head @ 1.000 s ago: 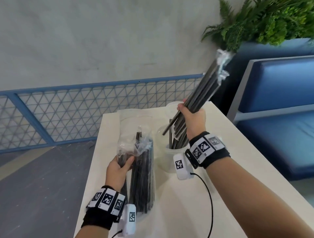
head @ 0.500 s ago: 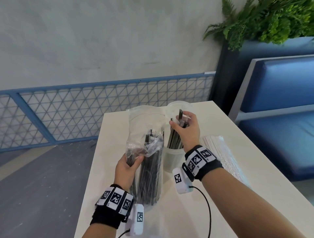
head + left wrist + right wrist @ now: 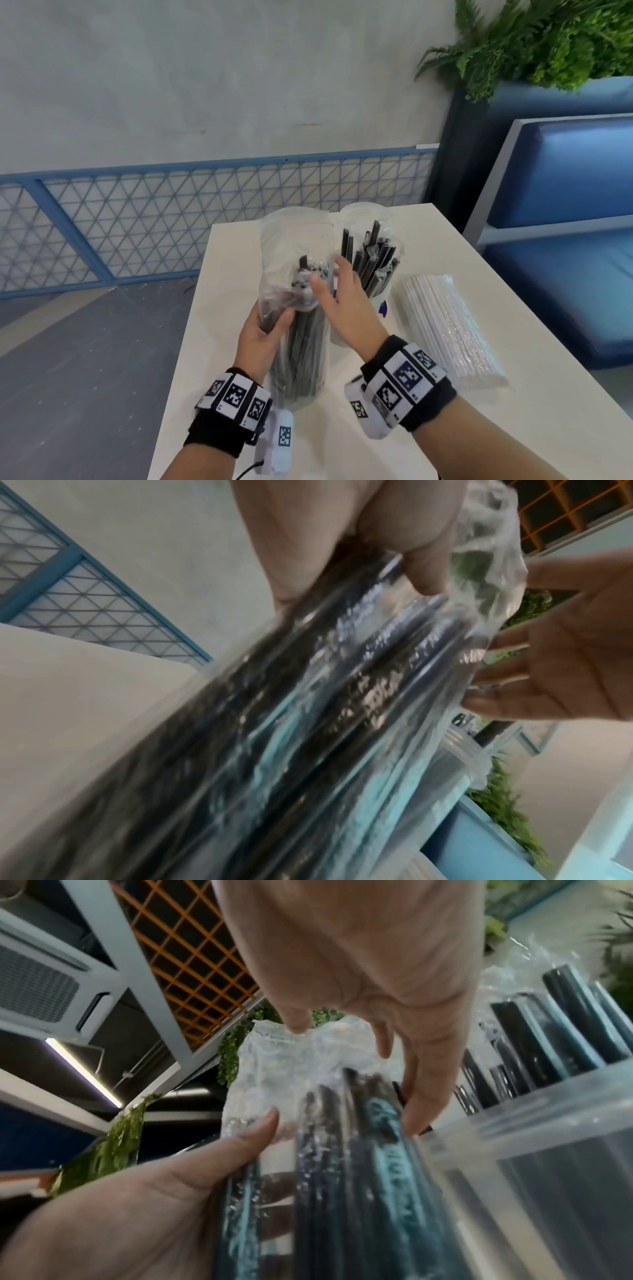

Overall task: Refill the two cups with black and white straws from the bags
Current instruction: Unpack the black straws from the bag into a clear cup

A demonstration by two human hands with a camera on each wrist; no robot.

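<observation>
The left hand (image 3: 262, 337) is raised above the desk's near left part, thumb and fingers curled in a grip. The right hand (image 3: 346, 308) is just beside it, fingers loosely spread and reaching forward, thumb apart. Both forearms rise from the near edge, each wrist wearing a black band.

Glossy, crinkled clear plastic bag (image 3: 291, 260)

Head camera looks down over table (image 3: 428, 240); both wrist cameras close, angled upward, sharing straw bag (image 3: 342, 696).
</observation>
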